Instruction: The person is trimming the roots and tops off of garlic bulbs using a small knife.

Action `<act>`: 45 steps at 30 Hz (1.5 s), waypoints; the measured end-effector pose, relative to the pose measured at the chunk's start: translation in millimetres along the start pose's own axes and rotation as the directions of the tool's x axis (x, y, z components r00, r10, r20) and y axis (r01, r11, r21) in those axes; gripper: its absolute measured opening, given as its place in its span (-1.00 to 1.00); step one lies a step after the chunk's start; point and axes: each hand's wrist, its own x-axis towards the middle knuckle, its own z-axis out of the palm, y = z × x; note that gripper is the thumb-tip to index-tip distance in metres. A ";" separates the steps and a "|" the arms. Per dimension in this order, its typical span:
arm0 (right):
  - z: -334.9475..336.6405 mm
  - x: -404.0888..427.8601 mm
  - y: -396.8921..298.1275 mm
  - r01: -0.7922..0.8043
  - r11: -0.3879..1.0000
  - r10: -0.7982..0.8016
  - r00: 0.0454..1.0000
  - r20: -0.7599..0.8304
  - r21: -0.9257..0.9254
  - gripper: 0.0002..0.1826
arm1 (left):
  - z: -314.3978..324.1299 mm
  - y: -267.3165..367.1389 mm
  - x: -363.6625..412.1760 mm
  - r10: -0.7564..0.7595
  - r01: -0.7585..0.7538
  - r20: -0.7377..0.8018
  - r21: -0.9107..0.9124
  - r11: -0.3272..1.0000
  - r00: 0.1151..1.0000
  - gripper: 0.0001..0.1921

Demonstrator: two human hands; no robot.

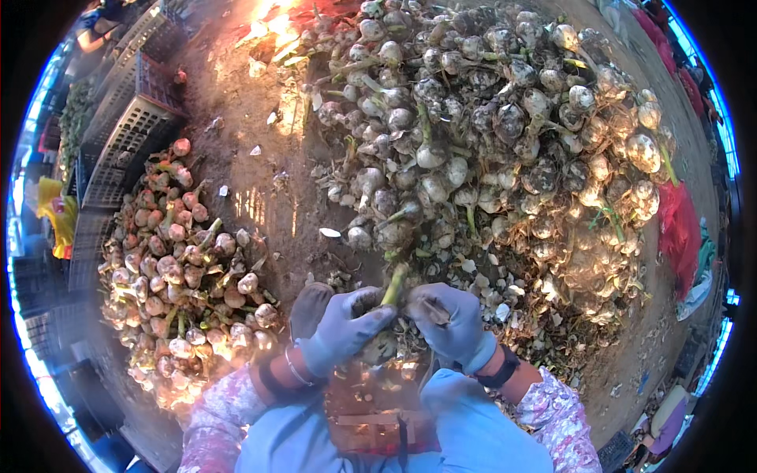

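Note:
My left hand, in a pale, soiled glove, is closed around a garlic plant whose thick green stem points up and away from me between both hands. Just to the right, my gloved right hand is curled, with a small brownish object at its fingers; I cannot tell whether it is a tool or a piece of peel. A pale round shape, perhaps the bulb, shows dimly below the left hand. Beyond the hands rises a large heap of soiled garlic bulbs with stems and roots.
A smaller heap of garlic bulbs lies on the dirt floor at left, beside stacked plastic crates. Loose peel is scattered ahead of my right hand. A red mesh sack lies at right. Parts of other people show at the far edges.

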 end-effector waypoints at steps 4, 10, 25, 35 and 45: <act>-20.6 0.9 44.4 -0.342 0.771 0.430 0.902 0.042 -0.537 -0.78 | -23.4 5.8 -16.7 0.192 -0.217 0.117 0.258 0.942 0.974 -0.69; -11.4 11.3 53.4 -0.041 0.855 0.018 0.999 -0.049 -0.517 -0.76 | -164.2 20.0 -115.3 0.374 0.109 -0.690 0.547 0.830 0.619 -0.68; 0.3 28.1 19.2 -0.231 0.965 0.225 0.973 -0.057 -0.122 -0.78 | -74.7 -33.3 -5.8 0.095 -0.061 -0.039 0.517 0.854 0.995 -0.67; 4.4 4.9 -18.4 0.391 0.863 -0.231 0.869 0.438 -0.320 -0.66 | -7.4 -10.8 22.4 0.069 -0.083 -0.062 -0.266 0.960 0.996 -0.47; -22.9 19.0 -42.8 0.388 0.609 -0.325 0.917 0.229 -0.692 -0.64 | 2.7 3.5 9.6 0.224 -0.244 0.148 0.132 0.961 0.963 -0.27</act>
